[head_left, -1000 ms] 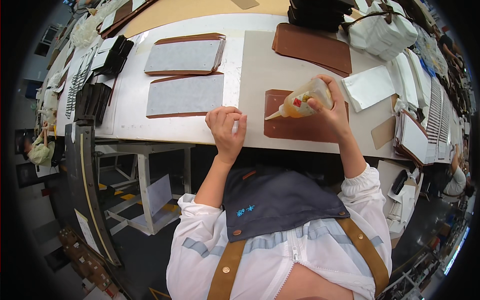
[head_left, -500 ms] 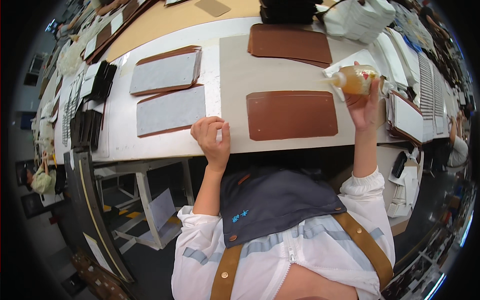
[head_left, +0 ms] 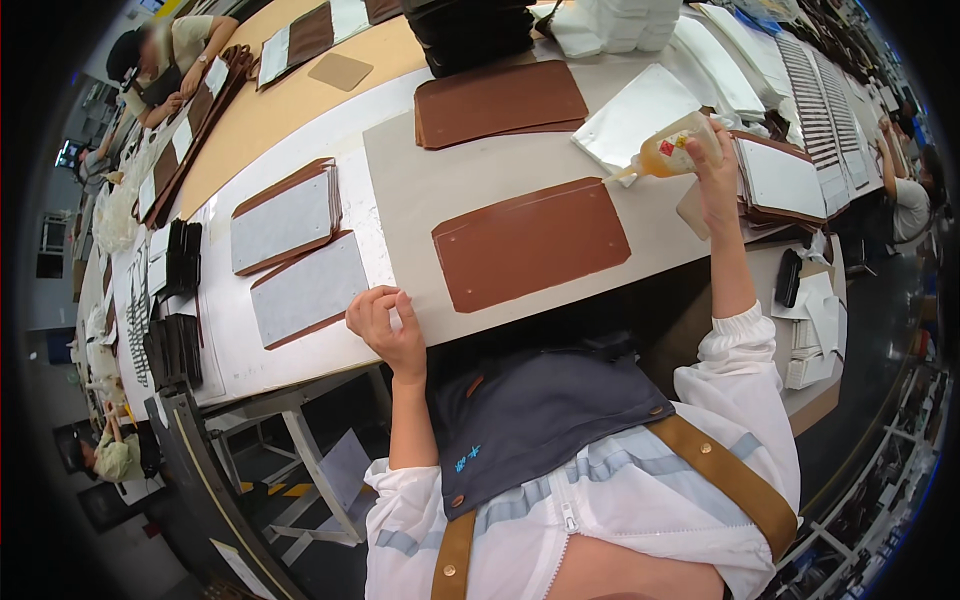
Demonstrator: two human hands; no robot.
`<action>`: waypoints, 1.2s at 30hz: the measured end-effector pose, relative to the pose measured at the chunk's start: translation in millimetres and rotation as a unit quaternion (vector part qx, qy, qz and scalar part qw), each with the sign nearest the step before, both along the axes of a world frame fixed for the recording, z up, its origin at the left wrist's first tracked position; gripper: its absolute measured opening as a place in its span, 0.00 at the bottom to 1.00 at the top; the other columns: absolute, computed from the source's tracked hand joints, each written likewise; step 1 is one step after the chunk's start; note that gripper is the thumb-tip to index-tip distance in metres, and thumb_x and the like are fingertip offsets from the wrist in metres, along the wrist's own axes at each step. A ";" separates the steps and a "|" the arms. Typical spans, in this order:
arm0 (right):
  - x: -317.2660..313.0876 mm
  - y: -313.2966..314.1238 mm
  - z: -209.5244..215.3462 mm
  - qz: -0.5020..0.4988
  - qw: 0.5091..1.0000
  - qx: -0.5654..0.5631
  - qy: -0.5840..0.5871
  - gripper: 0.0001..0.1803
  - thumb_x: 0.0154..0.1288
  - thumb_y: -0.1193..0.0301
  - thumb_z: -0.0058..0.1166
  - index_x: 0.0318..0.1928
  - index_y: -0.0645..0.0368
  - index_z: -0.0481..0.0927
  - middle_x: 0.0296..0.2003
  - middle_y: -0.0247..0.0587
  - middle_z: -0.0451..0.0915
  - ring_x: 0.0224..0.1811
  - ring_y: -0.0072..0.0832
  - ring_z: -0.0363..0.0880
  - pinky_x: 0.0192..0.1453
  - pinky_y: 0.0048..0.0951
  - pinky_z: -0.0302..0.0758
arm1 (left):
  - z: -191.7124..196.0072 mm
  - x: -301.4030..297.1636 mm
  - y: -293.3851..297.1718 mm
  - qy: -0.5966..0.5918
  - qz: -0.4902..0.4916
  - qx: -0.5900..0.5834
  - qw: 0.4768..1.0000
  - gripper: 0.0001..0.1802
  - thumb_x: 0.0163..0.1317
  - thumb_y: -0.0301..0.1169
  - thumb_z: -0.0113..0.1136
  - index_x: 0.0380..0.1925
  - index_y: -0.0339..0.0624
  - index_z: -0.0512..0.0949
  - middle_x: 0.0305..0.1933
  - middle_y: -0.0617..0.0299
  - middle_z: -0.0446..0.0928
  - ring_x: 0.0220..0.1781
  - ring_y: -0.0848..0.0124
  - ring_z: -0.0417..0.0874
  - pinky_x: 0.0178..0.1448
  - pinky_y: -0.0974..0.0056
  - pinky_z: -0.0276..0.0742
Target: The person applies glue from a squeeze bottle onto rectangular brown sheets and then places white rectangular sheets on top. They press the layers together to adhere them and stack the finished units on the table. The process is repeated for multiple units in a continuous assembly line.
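Observation:
A brown leather-like panel (head_left: 530, 245) lies flat on the grey mat, with a thin pale line along its far edge. My right hand (head_left: 712, 170) is wrapped round a squeeze bottle (head_left: 668, 150) of amber liquid, held tilted. Its narrow nozzle points left, and the tip is at the panel's far right corner. Whether it touches, I cannot tell. At the table's front edge my left hand (head_left: 388, 325) is loosely closed, with nothing seen in it. Nearest to it is a grey-faced brown panel (head_left: 312, 290), beside a small stack of similar panels (head_left: 283, 220).
Beyond the panel lies a stack of brown panels (head_left: 500, 100), with a black stack (head_left: 470, 35) behind it. White sheets (head_left: 640, 115) and grey-white panels (head_left: 780, 178) are on the right. Black bundles (head_left: 178, 262) stand at left. Another person (head_left: 180, 60) works at far left.
My right hand has brought the bottle's nozzle down and left to the panel's far right corner. My left hand stays closed by the table edge. The whole view has turned, tilting the table.

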State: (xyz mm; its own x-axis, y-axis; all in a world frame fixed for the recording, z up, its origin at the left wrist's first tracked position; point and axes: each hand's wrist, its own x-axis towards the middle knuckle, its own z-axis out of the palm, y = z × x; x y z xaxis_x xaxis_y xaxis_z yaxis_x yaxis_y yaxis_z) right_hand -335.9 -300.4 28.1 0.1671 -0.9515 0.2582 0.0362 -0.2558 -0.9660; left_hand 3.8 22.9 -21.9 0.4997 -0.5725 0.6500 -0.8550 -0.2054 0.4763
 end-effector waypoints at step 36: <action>-79.0 94.0 -2.1 -0.026 0.959 0.207 -0.192 0.30 0.72 0.51 0.59 0.64 0.59 0.73 0.54 0.37 0.80 0.57 0.26 0.81 0.60 0.32 0.79 | -3.1 -0.3 1.3 -0.007 -0.003 0.022 1.000 0.10 0.67 0.30 0.62 0.26 0.42 0.77 0.40 0.60 0.81 0.51 0.60 0.76 0.61 0.55 0.65</action>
State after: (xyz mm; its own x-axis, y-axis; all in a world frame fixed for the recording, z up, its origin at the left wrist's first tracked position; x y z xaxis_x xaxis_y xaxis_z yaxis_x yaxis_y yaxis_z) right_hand -414.9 -206.5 25.9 0.0847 -0.9902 -0.1111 0.4071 0.1362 -0.9032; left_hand 3.5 24.2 -25.0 0.4876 -0.6034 0.6310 -0.8627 -0.2217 0.4546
